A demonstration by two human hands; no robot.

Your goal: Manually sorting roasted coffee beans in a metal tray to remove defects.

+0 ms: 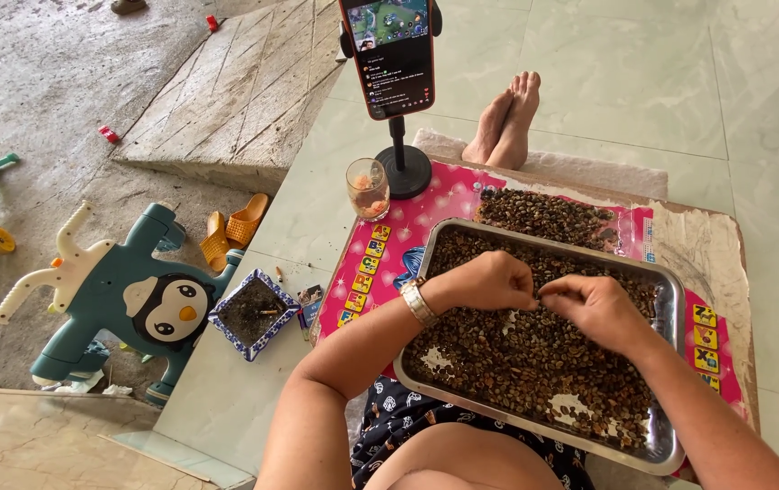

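The person is sitting on the floor with a metal tray [671, 299] of small dark seeds [516, 363] pulled close to the lap, so both hands are working right over it: the left hand [485, 281] and the right hand [593, 307] are meeting at the tray's middle, fingertips pinched shut around what looks like one tiny seed, too small to tell for sure. A second heap of seeds [544, 216] is lying just beyond the tray on the low tabletop [725, 245]. At the far left corner a phone on a stand [388, 54] is standing upright facing the person beside a glass [368, 189], both easy to see and reach.
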